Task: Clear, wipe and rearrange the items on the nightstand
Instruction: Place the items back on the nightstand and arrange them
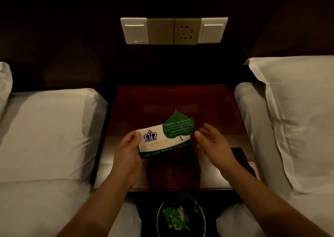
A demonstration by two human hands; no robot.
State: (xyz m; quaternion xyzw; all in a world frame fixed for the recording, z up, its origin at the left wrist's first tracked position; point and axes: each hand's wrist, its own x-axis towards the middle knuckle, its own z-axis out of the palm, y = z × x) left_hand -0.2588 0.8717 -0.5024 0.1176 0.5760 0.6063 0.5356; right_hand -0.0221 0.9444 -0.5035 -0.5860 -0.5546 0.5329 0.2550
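Observation:
A dark red wooden nightstand [173, 99] stands between two beds. My left hand [129, 150] grips the left end of a white card [163, 142] with a blue crest and a green lower band. It is held just above the top. A green leaf-shaped card [178, 126] lies over its right end. My right hand [210, 141] hovers just right of the cards, fingers apart, holding nothing. A dark cloth [242, 159] lies at the nightstand's right edge, partly hidden by my right forearm.
White beds [45, 137] with pillows [296, 110] flank the nightstand closely on both sides. A round bin [180, 217] with green and white wrappers sits on the floor in front. A wall panel with switches and a socket [173, 30] is above.

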